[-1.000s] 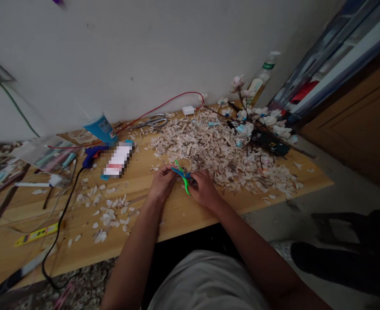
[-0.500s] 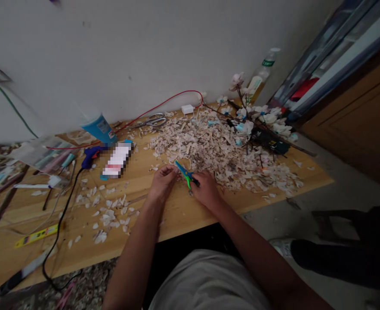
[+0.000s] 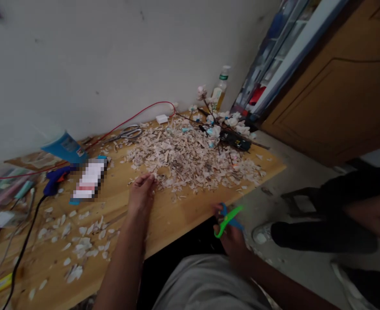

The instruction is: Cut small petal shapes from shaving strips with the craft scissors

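Observation:
My left hand [image 3: 142,188] rests at the near left edge of a heap of pale, dry flakes [image 3: 177,150]. Its thumb and fingers are pinched together, and whatever lies between them is too small to make out. Off the table's front edge, above my lap, my right hand [image 3: 235,241] is closed around blue and green scissors [image 3: 225,224], which are blurred by motion. To the left of my left forearm, loose white petals [image 3: 83,246] lie scattered on the wooden table [image 3: 170,219].
A phone [image 3: 91,178], a blue glue gun [image 3: 56,178] and a blue cup [image 3: 67,146] stand left. Metal scissors [image 3: 132,132] lie near the wall. Flowering branches [image 3: 225,122] and a bottle [image 3: 220,88] are at the back right. Another person's leg [image 3: 306,237] is at the right.
My right hand has drawn back with the scissors from the heap to beyond the table's front edge. My left hand stays pinched by the heap. The view has turned right.

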Demonstrator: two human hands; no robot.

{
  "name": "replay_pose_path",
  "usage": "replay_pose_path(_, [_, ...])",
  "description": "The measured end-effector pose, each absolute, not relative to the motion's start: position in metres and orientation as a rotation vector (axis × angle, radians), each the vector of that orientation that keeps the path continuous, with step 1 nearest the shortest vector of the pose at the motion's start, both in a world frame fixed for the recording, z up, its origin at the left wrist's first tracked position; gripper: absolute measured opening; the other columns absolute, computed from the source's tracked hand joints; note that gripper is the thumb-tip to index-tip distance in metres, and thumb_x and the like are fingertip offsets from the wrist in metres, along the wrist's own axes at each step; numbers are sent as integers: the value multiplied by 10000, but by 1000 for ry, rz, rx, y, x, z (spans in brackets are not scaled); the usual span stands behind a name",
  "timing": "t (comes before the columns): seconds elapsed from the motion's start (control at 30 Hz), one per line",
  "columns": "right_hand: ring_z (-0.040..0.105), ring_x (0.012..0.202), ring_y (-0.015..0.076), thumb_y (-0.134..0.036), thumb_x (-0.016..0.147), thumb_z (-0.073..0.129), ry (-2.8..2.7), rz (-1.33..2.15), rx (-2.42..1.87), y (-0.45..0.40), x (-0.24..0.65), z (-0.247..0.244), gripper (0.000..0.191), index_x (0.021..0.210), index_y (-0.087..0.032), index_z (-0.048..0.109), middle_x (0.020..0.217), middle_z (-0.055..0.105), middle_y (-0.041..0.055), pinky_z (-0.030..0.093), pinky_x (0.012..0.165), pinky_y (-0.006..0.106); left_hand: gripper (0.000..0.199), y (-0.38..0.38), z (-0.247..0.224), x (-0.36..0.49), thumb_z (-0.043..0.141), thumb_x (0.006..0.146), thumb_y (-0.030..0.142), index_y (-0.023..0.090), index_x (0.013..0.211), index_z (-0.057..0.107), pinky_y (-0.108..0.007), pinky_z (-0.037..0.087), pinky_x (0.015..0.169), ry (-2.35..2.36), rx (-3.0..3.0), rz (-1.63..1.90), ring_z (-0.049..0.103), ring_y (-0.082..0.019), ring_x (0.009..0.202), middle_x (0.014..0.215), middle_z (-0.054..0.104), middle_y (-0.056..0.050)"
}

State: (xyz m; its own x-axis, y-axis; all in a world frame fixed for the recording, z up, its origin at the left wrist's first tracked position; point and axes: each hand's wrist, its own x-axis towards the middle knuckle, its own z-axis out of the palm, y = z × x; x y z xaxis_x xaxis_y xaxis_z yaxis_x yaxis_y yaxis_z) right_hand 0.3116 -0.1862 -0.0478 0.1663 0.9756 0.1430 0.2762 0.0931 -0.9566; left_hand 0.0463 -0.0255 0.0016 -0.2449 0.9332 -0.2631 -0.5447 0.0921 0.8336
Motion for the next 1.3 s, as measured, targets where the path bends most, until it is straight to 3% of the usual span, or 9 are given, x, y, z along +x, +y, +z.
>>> replay_pose_path(0.27, [741,880,316,-405,858,642,-1339,1038,-1544,-224,328,-70,184,971,-395,787,872,762,93,627,796,532,345,-43,41,38,871,641,407,179,859,730,-260,549,668,1421,1119,1321,686,-161,681,758,731,-31])
replay_pose_path(0.43, [723,769,273,-443,902,586,-1264,979,-1456,-202,333,-47,223,984,-330,760,795,740,69,616,744,475,281,-90,80,-1,807,723,424,217,899,735,-282,554,659,1766,1394,1279,686,-196,738,830,736,-37])
replay_pose_path(0.57, [673,723,197,-458,886,650,-974,766,-1316,-157,328,-22,263,1049,-252,653,833,703,29,585,769,402,137,-148,61,41,671,853,346,261,938,736,-369,582,797,1456,1557,959,715,-242,881,950,747,-76])
replay_pose_path(0.67, [670,846,149,-447,911,643,-682,531,-1199,-112,328,3,276,1091,-258,554,1053,651,23,549,867,365,613,-184,26,101,609,847,250,317,1449,519,-520,440,1111,878,1787,453,456,-328,1429,1548,478,-131])
replay_pose_path(0.73, [683,955,156,-447,905,653,-612,505,-1129,-88,332,18,305,1108,-269,511,1186,601,31,545,895,363,943,-193,7,128,613,811,223,265,1628,144,-557,314,1200,534,1835,95,191,-338,1553,1700,127,-143])
replay_pose_path(0.77, [685,1007,166,-441,897,664,-630,506,-1093,-79,335,24,334,1130,-279,488,1234,580,34,543,920,377,971,-193,1,134,598,819,221,253,1635,75,-563,264,1223,436,1841,-8,152,-332,1560,1703,94,-137])
replay_pose_path(0.97, [650,1149,255,-350,767,754,-1197,626,-1225,-61,354,6,524,1197,-276,462,1288,561,90,545,954,453,524,-178,-14,128,462,971,333,280,1491,503,-501,269,1233,348,1788,54,370,-279,1491,1559,483,-71])
replay_pose_path(1.1, [665,1026,266,-208,774,583,-1581,525,-1435,-47,355,-29,276,1047,-208,545,1113,616,116,535,932,495,455,-186,-25,129,490,964,318,248,1398,608,-430,351,1201,439,1697,199,485,-252,1417,1453,599,-85])
replay_pose_path(1.3, [670,952,239,-139,728,499,-1708,493,-1378,-23,348,-41,308,1026,-207,538,1130,594,120,558,883,454,434,-196,-22,129,457,929,152,215,1313,651,-365,513,1058,688,1846,392,655,-205,1206,1291,708,-75])
